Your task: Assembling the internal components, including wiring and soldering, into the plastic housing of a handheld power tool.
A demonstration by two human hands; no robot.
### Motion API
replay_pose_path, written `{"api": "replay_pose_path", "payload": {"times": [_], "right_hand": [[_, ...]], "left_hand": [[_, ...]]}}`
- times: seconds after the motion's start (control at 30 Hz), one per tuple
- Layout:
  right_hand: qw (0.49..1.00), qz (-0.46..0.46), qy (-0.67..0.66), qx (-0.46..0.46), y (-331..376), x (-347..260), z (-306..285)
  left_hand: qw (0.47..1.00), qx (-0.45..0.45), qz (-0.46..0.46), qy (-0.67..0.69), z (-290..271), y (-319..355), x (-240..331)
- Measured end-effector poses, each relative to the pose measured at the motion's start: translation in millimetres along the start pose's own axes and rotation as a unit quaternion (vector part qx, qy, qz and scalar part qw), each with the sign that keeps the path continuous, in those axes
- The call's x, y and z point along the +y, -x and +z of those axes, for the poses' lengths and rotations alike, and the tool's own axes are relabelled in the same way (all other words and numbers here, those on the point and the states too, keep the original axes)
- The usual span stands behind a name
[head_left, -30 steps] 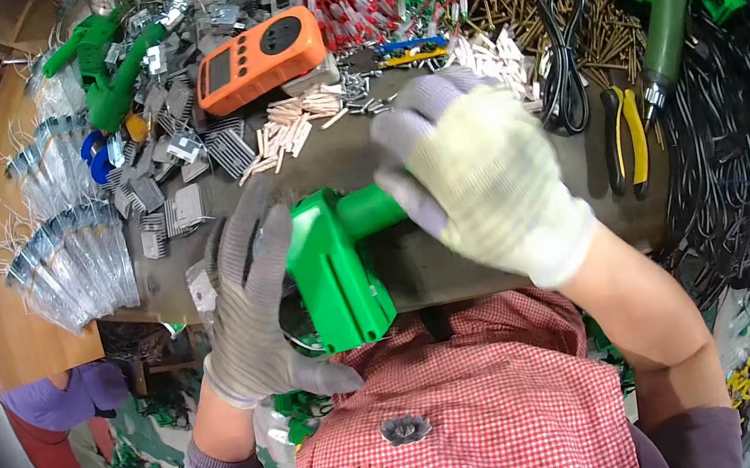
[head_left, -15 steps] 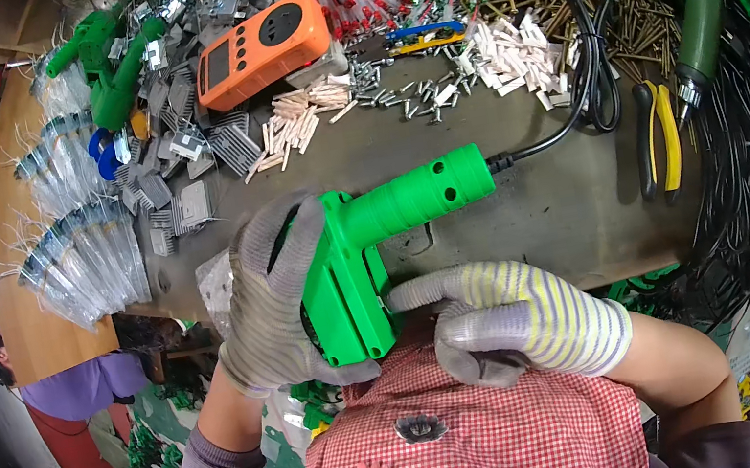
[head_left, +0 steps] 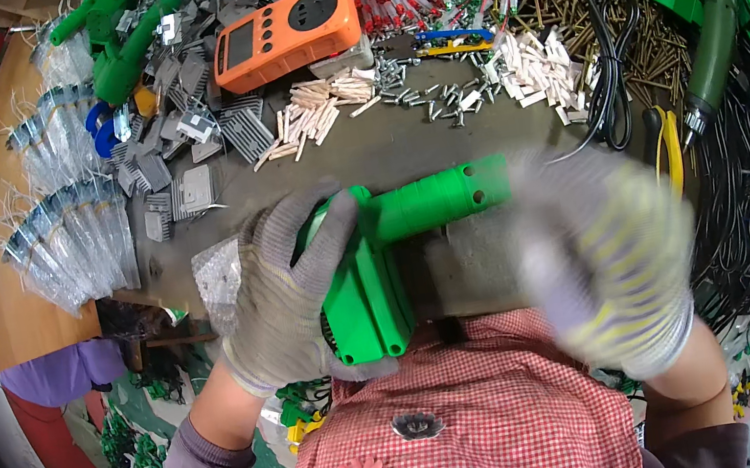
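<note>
Our L hand (head_left: pixel 282 299) curled, fingers (head_left: pixel 328 239) fwd, thumb (head_left: pixel 365 370) nr us; R hand (head_left: pixel 612 254) v. blurred, finger pose unclear; both forearms (head_left: pixel 225 405) angled fwd.

From my remote view through the head camera, I can read no words, numbers or signs. The screen (head_left: pixel 240 45) of the orange meter (head_left: pixel 288 48) shows dark to me, with no figure I can make out, and any marks by its buttons (head_left: pixel 267 35) are too small to read. I find no legible lettering on the green casing (head_left: pixel 364 305).
</note>
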State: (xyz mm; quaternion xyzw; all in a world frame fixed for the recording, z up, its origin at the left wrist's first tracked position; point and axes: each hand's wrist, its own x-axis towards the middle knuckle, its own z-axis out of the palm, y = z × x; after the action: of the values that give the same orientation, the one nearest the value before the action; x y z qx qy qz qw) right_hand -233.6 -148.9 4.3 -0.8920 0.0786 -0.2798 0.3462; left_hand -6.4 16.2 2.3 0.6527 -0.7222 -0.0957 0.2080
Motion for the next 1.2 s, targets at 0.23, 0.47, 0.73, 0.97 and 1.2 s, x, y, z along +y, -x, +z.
{"api": "replay_pose_path", "payload": {"times": [0.23, 0.47, 0.73, 0.97, 1.2], "right_hand": [[0.963, -0.045, 0.218, -0.154, -45.3, 38.1, 33.5], [0.963, -0.054, 0.217, -0.150, -43.5, 34.5, 34.5], [0.954, -0.066, 0.253, -0.145, -43.5, 31.9, 31.9], [0.932, -0.028, 0.285, -0.220, -32.5, 27.2, 10.6], [0.965, -0.043, 0.220, -0.135, -15.7, 43.3, 19.8]], "left_hand": [[0.999, -0.032, 0.009, -0.031, -11.7, -6.0, 9.3], [0.975, -0.075, -0.176, 0.110, -5.2, -11.6, 50.5], [0.987, 0.160, -0.007, -0.003, -3.8, -48.4, 28.2], [0.986, 0.161, 0.022, -0.029, -29.7, -56.6, 38.3], [0.997, -0.019, -0.015, -0.078, 15.6, -81.2, 63.3]]}}
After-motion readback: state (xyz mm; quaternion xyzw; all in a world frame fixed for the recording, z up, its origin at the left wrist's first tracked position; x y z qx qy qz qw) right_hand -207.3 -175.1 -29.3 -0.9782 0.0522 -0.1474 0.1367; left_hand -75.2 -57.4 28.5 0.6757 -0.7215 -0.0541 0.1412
